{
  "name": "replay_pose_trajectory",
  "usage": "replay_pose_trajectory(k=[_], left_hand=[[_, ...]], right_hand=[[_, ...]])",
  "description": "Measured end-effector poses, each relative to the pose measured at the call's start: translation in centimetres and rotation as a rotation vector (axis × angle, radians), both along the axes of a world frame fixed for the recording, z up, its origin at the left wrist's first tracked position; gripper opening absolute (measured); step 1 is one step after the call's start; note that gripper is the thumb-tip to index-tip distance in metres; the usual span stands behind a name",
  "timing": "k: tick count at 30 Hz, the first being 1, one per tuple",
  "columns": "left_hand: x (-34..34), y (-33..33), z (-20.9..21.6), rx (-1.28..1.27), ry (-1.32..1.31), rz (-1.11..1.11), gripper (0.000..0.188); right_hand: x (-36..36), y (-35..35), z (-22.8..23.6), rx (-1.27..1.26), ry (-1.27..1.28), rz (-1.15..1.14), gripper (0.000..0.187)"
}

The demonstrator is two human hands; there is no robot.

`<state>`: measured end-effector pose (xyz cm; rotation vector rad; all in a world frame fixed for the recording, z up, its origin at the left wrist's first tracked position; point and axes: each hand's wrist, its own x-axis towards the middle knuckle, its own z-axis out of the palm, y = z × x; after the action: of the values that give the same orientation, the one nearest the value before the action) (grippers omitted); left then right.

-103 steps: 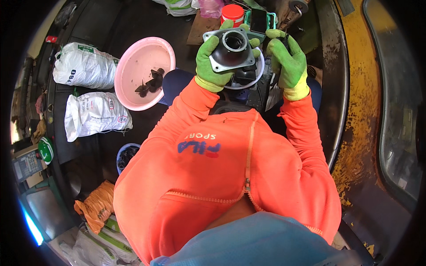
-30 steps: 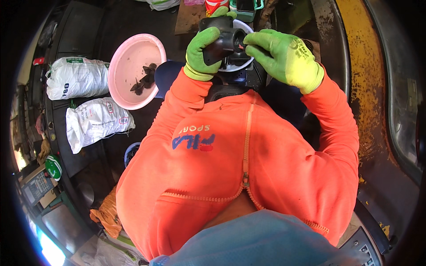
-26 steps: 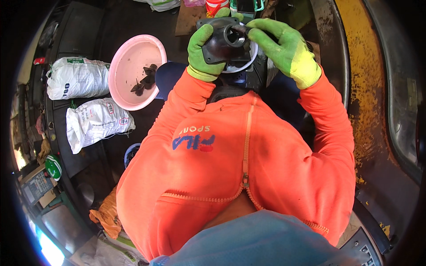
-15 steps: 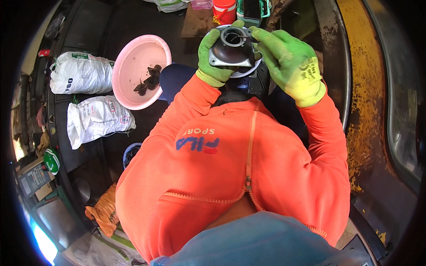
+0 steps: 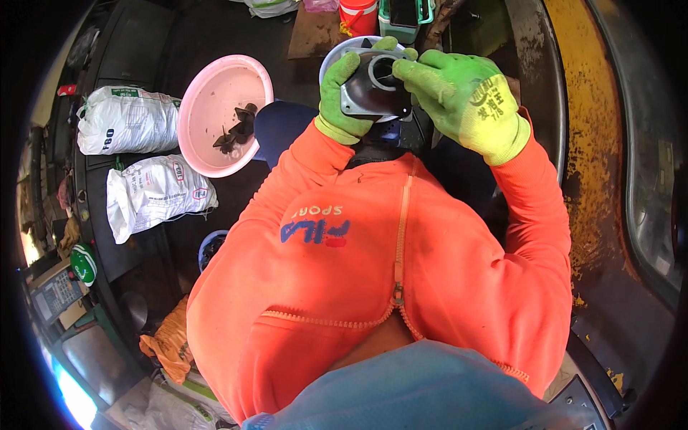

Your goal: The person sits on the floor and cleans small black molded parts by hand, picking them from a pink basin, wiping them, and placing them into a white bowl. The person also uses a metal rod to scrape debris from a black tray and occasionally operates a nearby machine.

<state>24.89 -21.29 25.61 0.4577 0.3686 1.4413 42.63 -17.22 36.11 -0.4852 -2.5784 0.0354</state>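
A black moulded part (image 5: 364, 92) with a square flange and a round, ringed opening is held up in front of me. My left hand (image 5: 337, 99), in a green and yellow glove, is wrapped round its left side and far edge. My right hand (image 5: 459, 97), gloved alike, has its fingers closed together at the opening's right rim. Anything thin or small in that pinch is too hard to make out. Partly hidden behind the part is a pale bluish basin (image 5: 330, 61).
To the left stands a pink basin (image 5: 204, 136) with several dark pieces (image 5: 242, 127) in it. Two white sacks (image 5: 129, 122) lie beyond it. A red bucket (image 5: 358, 16) and a green container (image 5: 403, 32) stand ahead. Worn yellow metal (image 5: 573, 179) runs along the right.
The black part has tilted, so its opening now faces more toward my right hand. My right hand has shifted slightly and stays at the rim. My left hand keeps its grip.
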Motion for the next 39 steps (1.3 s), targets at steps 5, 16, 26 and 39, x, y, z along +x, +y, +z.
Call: replay_pose_trajectory(k=[5,16,26,39], left_hand=[[-0.3,0.1,-0.3,0.056,-0.011,-0.033,0.071],[-2.3,0.3,1.2,0.037,0.193,0.247,0.029],[-10.5,-4.5,1.7,1.03,2.069,1.542,0.028],[-19.5,-18.4,-5.7,-0.338,1.667,1.319,0.023]], right_hand=[[1.3,0.6,-0.8,-0.16,0.268,-0.305,0.024],[2.9,1.8,-11.5,-1.401,0.885,-0.411,0.035],[1.8,4.9,-14.1,-1.521,0.718,-0.41,0.034],[0.0,10.4,-15.9,-1.915,0.512,-0.347,0.031]])
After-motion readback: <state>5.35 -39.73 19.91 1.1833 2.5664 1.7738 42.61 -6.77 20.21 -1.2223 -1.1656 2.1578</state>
